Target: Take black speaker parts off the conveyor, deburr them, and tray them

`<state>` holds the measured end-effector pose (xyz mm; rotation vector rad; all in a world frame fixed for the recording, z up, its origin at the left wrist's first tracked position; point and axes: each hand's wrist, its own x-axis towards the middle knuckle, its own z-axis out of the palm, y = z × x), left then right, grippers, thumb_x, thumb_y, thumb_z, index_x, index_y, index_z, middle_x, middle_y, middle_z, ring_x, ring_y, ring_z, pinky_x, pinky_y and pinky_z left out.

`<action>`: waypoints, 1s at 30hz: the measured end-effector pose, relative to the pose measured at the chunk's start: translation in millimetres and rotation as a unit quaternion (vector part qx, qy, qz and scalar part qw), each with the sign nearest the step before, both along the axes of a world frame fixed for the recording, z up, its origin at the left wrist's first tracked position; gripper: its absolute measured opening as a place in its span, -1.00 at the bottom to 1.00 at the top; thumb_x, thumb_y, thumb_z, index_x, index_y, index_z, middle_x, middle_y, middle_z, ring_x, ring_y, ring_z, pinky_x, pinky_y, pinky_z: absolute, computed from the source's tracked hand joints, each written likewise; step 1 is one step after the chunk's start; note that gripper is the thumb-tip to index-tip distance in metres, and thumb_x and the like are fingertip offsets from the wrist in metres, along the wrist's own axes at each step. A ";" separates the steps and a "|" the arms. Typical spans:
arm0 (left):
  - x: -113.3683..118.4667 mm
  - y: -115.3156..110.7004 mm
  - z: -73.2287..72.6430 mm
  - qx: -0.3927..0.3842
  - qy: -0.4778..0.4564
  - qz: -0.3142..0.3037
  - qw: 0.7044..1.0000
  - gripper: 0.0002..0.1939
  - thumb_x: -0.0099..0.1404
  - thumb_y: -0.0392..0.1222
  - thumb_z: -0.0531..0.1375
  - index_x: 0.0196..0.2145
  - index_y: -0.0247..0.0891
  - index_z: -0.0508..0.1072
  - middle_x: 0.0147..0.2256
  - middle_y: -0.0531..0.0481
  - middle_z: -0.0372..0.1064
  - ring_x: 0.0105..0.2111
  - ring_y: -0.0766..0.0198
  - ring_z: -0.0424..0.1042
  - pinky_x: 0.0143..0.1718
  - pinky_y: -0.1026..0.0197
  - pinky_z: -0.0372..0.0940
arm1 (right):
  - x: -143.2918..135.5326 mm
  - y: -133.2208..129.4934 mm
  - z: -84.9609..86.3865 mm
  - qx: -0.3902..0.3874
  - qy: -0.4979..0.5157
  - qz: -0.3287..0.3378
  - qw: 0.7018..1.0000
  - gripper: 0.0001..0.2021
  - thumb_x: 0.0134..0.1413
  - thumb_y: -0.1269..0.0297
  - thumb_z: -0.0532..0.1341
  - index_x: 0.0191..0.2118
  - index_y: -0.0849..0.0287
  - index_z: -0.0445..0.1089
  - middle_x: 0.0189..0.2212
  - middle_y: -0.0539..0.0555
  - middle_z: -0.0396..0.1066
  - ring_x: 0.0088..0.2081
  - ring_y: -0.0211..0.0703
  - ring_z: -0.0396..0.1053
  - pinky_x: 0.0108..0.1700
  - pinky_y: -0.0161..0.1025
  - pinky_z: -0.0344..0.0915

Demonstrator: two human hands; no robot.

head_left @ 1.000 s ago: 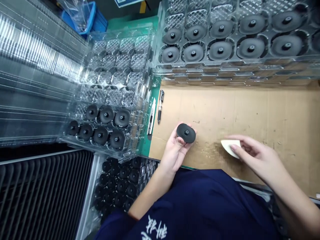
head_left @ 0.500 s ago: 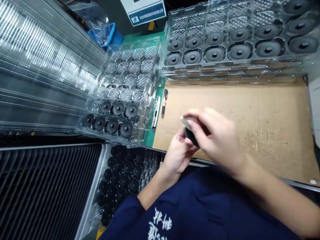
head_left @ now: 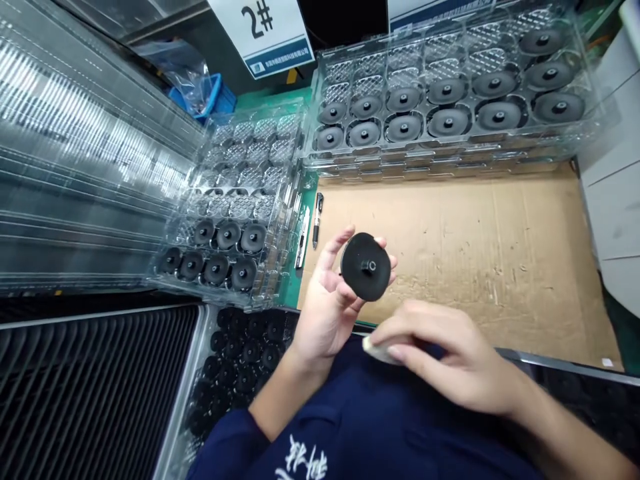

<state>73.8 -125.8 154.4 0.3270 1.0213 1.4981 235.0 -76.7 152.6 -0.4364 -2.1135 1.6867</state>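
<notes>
A round black disc [head_left: 366, 267] with a small raised hub faces up in my left hand [head_left: 333, 300], whose fingers hold it by the rim and from behind. Lower and to the right, my right hand [head_left: 440, 353] pinches a thin pale piece [head_left: 383, 350] between thumb and fingers, apart from the disc. Similar black discs sit in a clear tray [head_left: 240, 308] on the left and in a stack of clear trays [head_left: 425, 153] at the back.
Cardboard [head_left: 450, 227] covers the work surface. A black pen [head_left: 317, 220] and a cutter knife [head_left: 302, 239] lie at its left edge. More black discs [head_left: 245, 353] are below left, beside a ribbed black rack [head_left: 90, 393]. A blue basket [head_left: 220, 97] stands at the back left.
My right hand has moved down, away from the disc, with the pale piece. The disc has turned its hub side into view in my left hand. The camera view has shifted slightly.
</notes>
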 end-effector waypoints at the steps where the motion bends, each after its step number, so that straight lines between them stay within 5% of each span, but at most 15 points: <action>1: -0.5 -0.3 -2.2 -0.003 -0.003 -0.009 1.000 -0.28 -0.03 -0.08 0.39 0.09 -0.03 0.27 0.03 -0.11 0.34 -0.03 -0.03 0.40 -0.02 0.02 0.35 | 9.1 -2.8 -9.1 -0.022 -0.033 -0.022 0.999 -0.82 0.20 0.36 0.09 -0.14 0.08 0.39 -0.31 -0.01 0.44 -0.33 -0.32 0.36 -0.29 -0.36 0.28; 4: -0.5 -2.0 -12.1 -0.012 -0.009 -0.025 1.000 -0.30 0.05 -0.09 0.35 0.13 -0.03 0.23 0.07 -0.14 0.29 0.01 -0.03 0.36 0.02 0.03 0.31 | 37.2 -8.9 -36.3 -0.073 -0.135 -0.123 0.981 -0.84 0.19 0.26 0.11 -0.17 0.04 0.42 -0.28 0.01 0.44 -0.33 -0.26 0.37 -0.37 -0.34 0.25; 7: 3.3 -2.2 -18.7 -0.023 -0.014 -0.058 0.998 -0.36 0.08 -0.08 0.33 0.11 -0.12 0.27 0.10 -0.17 0.26 0.04 -0.06 0.33 0.06 0.02 0.27 | 54.7 -7.0 -45.0 -0.096 -0.177 -0.218 0.955 -0.82 0.16 0.20 0.14 -0.18 0.06 0.43 -0.24 0.03 0.44 -0.26 -0.19 0.38 -0.37 -0.31 0.26; 13: 16.4 -5.8 -18.3 -0.039 -0.018 -0.082 0.996 -0.40 0.06 -0.11 0.35 0.06 -0.14 0.34 0.03 -0.14 0.34 0.00 -0.02 0.37 0.00 0.02 0.32 | 22.4 7.3 -3.9 0.025 -0.046 -0.332 0.942 -0.80 0.14 0.31 0.17 -0.10 0.01 0.40 -0.20 0.00 0.41 -0.26 -0.22 0.37 -0.27 -0.29 0.30; 16: 16.9 -14.6 -21.1 -0.069 -0.015 -0.084 0.994 -0.49 0.11 -0.17 0.33 0.03 -0.18 0.36 -0.01 -0.13 0.38 -0.05 0.06 0.40 -0.10 0.15 0.37 | -2.5 6.2 9.9 0.106 0.041 -0.281 0.953 -0.77 0.16 0.43 0.12 -0.08 0.14 0.37 -0.21 0.05 0.41 -0.20 -0.23 0.35 -0.12 -0.28 0.30; 20: 13.4 -25.2 -27.6 -0.086 -0.003 -0.046 0.995 -0.46 0.12 -0.25 0.32 0.06 -0.15 0.32 0.01 -0.11 0.35 -0.03 0.12 0.38 -0.13 0.25 0.36 | -14.0 7.9 10.2 0.099 -0.046 -0.121 0.987 -0.82 0.15 0.49 0.11 -0.21 0.16 0.42 -0.34 -0.01 0.40 -0.32 -0.33 0.35 -0.25 -0.38 0.29; 25: 15.8 -23.9 -24.0 -0.076 -0.013 -0.057 0.995 -0.51 0.09 -0.22 0.34 0.00 -0.21 0.38 -0.06 -0.11 0.40 -0.05 0.09 0.39 -0.08 0.18 0.35 | -13.9 1.8 6.8 0.154 0.027 -0.230 0.960 -0.77 0.19 0.46 0.07 -0.08 0.19 0.36 -0.22 0.08 0.42 -0.19 -0.23 0.36 -0.10 -0.26 0.30; 30: 16.4 -21.5 -20.6 -0.077 -0.027 -0.070 0.994 -0.41 0.00 -0.28 0.39 0.01 -0.15 0.38 -0.05 -0.06 0.41 -0.10 0.17 0.42 -0.16 0.28 0.36 | -5.7 -1.2 14.0 0.096 -0.021 -0.132 0.986 -0.82 0.15 0.49 0.11 -0.19 0.15 0.41 -0.35 -0.02 0.41 -0.33 -0.36 0.36 -0.24 -0.41 0.31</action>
